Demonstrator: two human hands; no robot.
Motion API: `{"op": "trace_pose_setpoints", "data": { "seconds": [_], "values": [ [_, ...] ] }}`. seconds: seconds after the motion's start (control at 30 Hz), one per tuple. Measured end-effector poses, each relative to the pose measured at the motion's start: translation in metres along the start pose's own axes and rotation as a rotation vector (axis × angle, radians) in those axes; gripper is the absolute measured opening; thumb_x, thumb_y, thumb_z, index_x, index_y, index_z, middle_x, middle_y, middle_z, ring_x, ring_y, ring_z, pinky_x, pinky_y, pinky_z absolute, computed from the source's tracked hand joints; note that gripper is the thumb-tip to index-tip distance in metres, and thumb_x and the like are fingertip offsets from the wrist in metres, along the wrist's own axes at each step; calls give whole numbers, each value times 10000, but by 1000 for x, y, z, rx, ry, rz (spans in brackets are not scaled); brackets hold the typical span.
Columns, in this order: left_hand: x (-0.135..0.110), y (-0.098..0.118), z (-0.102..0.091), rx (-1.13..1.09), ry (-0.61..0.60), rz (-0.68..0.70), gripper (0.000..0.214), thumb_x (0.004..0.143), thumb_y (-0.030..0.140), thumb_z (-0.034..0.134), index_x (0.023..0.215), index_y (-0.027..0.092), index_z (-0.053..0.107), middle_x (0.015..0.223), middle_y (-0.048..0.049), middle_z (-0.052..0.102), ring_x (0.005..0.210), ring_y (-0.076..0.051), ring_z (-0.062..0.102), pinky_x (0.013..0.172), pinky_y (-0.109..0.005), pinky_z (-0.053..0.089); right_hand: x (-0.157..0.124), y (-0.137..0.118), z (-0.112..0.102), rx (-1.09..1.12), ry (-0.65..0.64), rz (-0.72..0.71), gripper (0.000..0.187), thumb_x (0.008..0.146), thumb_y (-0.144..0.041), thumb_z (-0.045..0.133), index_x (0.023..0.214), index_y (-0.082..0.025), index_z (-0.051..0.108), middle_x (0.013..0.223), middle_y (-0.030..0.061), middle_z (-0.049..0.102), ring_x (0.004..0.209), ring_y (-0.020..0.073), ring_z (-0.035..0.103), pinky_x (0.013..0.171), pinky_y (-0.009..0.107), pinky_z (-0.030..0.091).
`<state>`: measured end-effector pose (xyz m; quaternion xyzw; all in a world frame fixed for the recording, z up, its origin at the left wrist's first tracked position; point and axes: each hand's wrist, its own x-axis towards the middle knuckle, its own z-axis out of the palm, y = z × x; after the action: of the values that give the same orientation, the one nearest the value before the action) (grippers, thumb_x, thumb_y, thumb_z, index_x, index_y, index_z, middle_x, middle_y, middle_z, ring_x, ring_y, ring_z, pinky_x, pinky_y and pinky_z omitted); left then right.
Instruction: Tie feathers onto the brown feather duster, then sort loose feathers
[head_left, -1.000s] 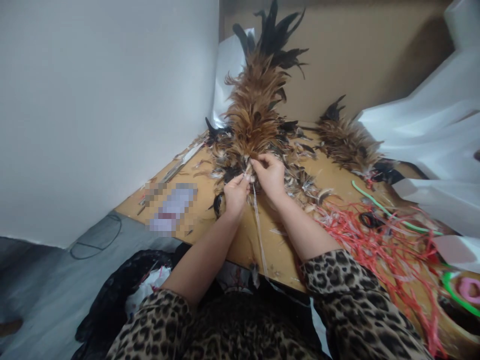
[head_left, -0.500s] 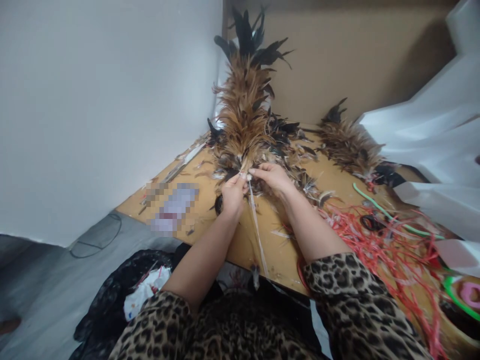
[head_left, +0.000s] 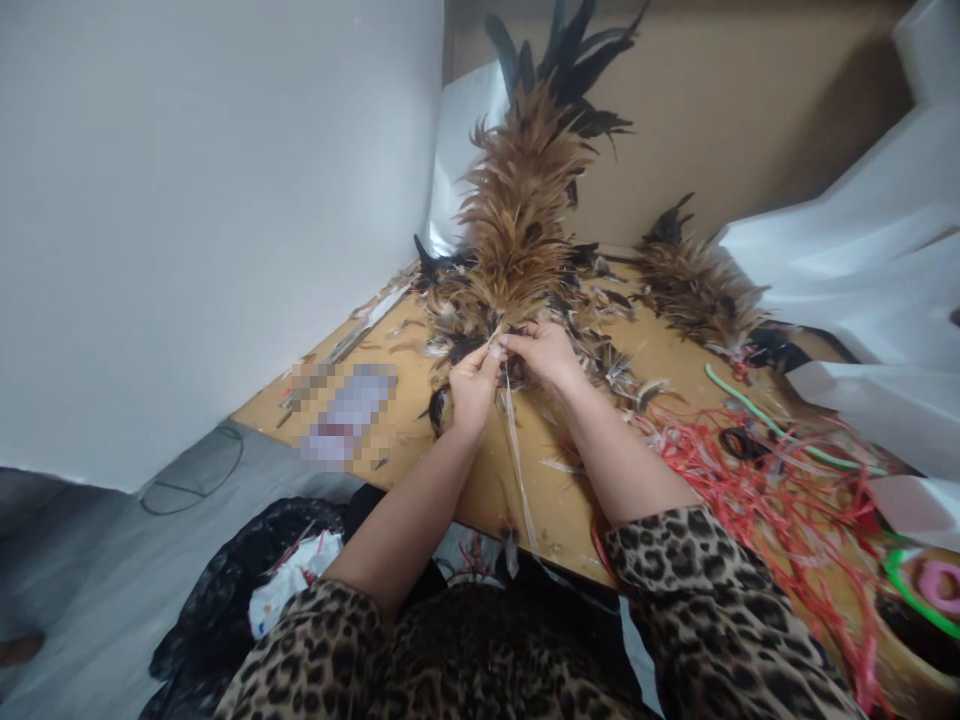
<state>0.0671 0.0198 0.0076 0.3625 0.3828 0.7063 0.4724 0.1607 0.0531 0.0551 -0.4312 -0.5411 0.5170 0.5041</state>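
A tall bundle of brown and black feathers (head_left: pixel 525 190) stands upright over the wooden table (head_left: pixel 480 480). My left hand (head_left: pixel 474 385) is closed around its base from the left. My right hand (head_left: pixel 544 352) pinches the same base from the right, fingertips almost touching the left hand's. A pale strip of string (head_left: pixel 516 460) hangs from between the hands down past the table's front edge. Loose feathers (head_left: pixel 600 350) lie scattered around the hands.
A second feather bundle (head_left: pixel 694 285) lies at the back right. Red plastic strings (head_left: pixel 750 480) and a green cord (head_left: pixel 757 410) cover the table's right side. White sheets (head_left: pixel 862 260) lean at the right, a white wall at the left. A black bag (head_left: pixel 232 590) sits below the table.
The feather bundle's top swung left, then back to the right. Both hands stayed at its base with small finger shifts.
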Motion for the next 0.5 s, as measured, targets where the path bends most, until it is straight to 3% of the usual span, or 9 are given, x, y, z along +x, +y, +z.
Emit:
{"op": "trace_pose_setpoints", "data": {
  "seconds": [0.27, 0.43, 0.5],
  "values": [
    [3, -4, -3, 15, 53, 7, 270, 678, 346, 676, 842, 133, 701, 630, 0, 583, 475, -32, 376, 460, -178, 286, 6, 10, 3, -60, 16, -122, 191, 561, -251, 691, 701, -159, 599, 665, 6, 646, 596, 134, 576, 626, 285, 469],
    [8, -5, -9, -2, 114, 0, 228, 695, 339, 661, 753, 120, 683, 605, 3, 565, 453, -24, 366, 439, -169, 263, -1, 7, 8, -215, 349, -321, 211, 617, -312, 682, 749, -167, 604, 742, 20, 640, 687, 139, 571, 702, 287, 471],
    [9, -3, -10, -12, 142, -22, 228, 691, 339, 669, 754, 120, 684, 600, 5, 568, 450, -25, 370, 441, -168, 275, -7, 3, 12, -258, 341, -333, 180, 657, -337, 653, 706, -167, 623, 701, 19, 629, 651, 134, 552, 669, 277, 463]
  ]
}}
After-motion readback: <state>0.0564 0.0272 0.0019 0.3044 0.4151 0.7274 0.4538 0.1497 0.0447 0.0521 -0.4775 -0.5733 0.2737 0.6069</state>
